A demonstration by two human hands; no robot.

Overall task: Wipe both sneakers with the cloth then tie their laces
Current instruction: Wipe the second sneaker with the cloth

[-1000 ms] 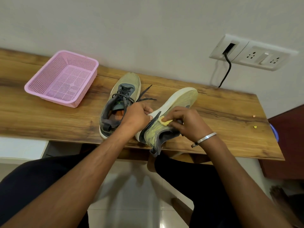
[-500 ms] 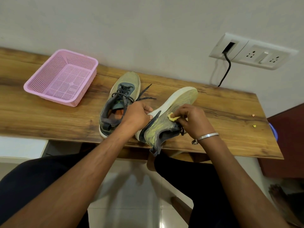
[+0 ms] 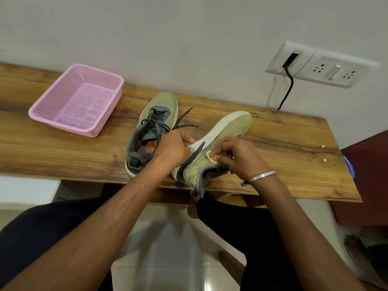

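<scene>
On the wooden table [image 3: 63,152], the tilted sneaker [image 3: 218,143] lies on its side near the front edge. The left hand [image 3: 174,148] grips its white sole, while the right hand [image 3: 241,156] pinches a small yellow cloth [image 3: 210,156] against its upper. The other sneaker [image 3: 151,131] stands upright just left of it, laces loose, with a pink basket [image 3: 77,99] farther left.

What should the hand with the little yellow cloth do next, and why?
Probably keep rubbing, sliding the yellow cloth toward the toe. The right hand pinches it against the side of the tilted sneaker, near the heel end, while the left hand holds the sole steady. The toe end looks unwiped, and the other sneaker lies untied.
</scene>
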